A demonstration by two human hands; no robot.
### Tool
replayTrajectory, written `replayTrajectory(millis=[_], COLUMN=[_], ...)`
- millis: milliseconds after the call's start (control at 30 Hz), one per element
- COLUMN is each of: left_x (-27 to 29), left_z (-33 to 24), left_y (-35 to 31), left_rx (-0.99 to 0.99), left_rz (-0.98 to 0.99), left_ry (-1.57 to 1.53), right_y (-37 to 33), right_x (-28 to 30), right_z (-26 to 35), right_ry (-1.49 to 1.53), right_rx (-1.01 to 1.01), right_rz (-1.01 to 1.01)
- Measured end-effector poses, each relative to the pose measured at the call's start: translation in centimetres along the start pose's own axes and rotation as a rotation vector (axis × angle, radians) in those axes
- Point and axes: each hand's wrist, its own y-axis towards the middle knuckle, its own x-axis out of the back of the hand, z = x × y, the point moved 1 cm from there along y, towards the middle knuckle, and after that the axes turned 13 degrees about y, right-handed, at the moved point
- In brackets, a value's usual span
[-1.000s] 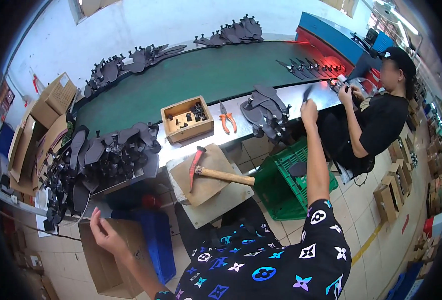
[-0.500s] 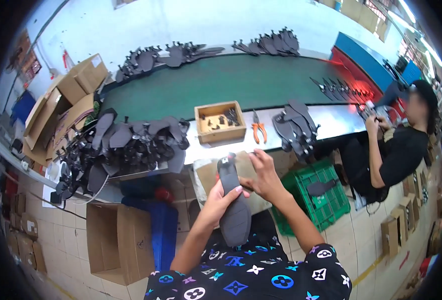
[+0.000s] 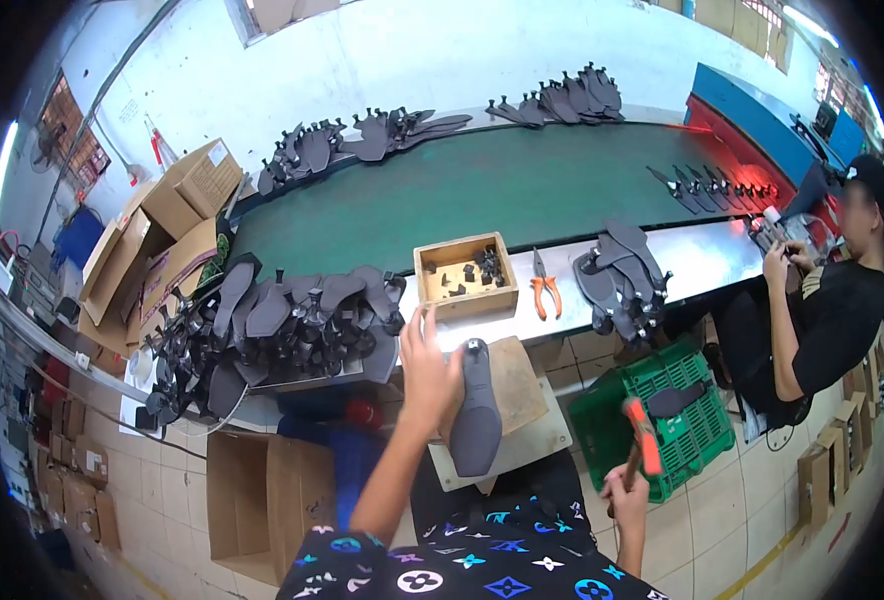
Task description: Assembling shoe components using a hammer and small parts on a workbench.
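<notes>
Green conveyor (image 3: 522,185) along pale wall (image 3: 382,60), tiled floor (image 3: 687,530); left hand (image 3: 430,370) spread beside grey sole (image 3: 477,425), right hand (image 3: 627,497) gripping hammer (image 3: 643,436).

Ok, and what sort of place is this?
Probably a footwear workshop or factory: dark soles lie piled beside a long green belt, the right hand holds a hammer, and a co-worker sits farther along the bench.
</notes>
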Motion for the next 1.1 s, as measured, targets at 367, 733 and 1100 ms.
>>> replayTrajectory(millis=[367,733,1100], left_x=[-12.5,3.7,4.4], left_z=[4.8,-5.1,-4.7], left_y=[18.0,4.5,-1.0], left_rx=[-0.251,0.075,0.004], left_rz=[0.391,-0.013,-0.048], left_ry=[0.156,-0.575,-0.796], right_y=[1.8,8.7,8.7], right_x=[-3.1,-14.6,-21.2], right_z=[4.5,13.9,14.5], right_ry=[0.192,0.323,0.380], right_rx=[-0.057,0.306,0.121], right_rz=[-0.003,0.336,0.460])
